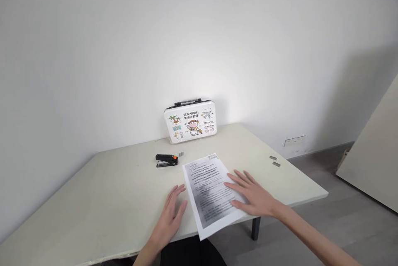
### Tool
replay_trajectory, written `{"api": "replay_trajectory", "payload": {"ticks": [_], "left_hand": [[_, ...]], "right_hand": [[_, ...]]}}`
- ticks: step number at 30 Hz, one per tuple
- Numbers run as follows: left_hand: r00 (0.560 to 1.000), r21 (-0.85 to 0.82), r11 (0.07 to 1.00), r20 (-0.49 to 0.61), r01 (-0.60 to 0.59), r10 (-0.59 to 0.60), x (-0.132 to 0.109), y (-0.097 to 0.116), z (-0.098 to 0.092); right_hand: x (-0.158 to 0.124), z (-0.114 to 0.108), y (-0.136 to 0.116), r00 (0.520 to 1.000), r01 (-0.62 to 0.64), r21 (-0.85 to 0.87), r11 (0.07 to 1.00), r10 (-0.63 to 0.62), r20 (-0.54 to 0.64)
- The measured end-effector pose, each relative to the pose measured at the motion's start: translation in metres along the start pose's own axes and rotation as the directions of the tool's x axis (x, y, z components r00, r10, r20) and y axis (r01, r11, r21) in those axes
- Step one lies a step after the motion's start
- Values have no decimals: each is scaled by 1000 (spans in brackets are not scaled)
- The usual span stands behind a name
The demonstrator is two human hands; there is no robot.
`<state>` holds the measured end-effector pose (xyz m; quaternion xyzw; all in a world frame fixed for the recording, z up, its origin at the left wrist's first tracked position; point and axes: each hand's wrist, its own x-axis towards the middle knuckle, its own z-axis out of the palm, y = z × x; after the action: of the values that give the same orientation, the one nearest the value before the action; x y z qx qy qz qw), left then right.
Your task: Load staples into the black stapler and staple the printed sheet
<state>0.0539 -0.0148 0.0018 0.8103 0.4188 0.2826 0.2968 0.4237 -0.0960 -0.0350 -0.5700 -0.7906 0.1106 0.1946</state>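
Observation:
A printed sheet of paper (211,191) lies on the table, its near corner sticking out past the front edge. Whether it is one sheet or a stack I cannot tell. My right hand (250,193) rests flat on the paper's right side with fingers spread. Just left of the paper is my left hand (170,216), fingers apart and holding nothing. A black stapler (167,160) with an orange patch lies beyond my left hand. Beside the stapler is a small strip of staples (181,154).
A white case (191,122) with cartoon prints and a black handle leans against the wall at the table's back. Two staple strips (274,161) lie near the right edge of the pale table (102,199). A white panel (373,154) stands at far right.

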Motion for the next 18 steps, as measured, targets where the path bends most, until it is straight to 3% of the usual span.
{"api": "replay_trajectory", "payload": {"ticks": [3, 10, 14, 18], "left_hand": [[996, 261, 961, 44, -87, 78, 15, -34, -13], [991, 598, 794, 128, -111, 42, 20, -96, -70], [990, 663, 742, 137, -100, 11, 8, -118, -101], [996, 703, 707, 77, -78, 34, 1, -137, -113]], "right_hand": [[16, 7, -34, 996, 85, 70, 994, -87, 24], [54, 21, -108, 975, 188, 227, 956, -210, 78], [60, 21, -120, 977, 143, 279, 950, -180, 112], [60, 23, -118, 984, 89, 301, 949, -130, 119]]}}
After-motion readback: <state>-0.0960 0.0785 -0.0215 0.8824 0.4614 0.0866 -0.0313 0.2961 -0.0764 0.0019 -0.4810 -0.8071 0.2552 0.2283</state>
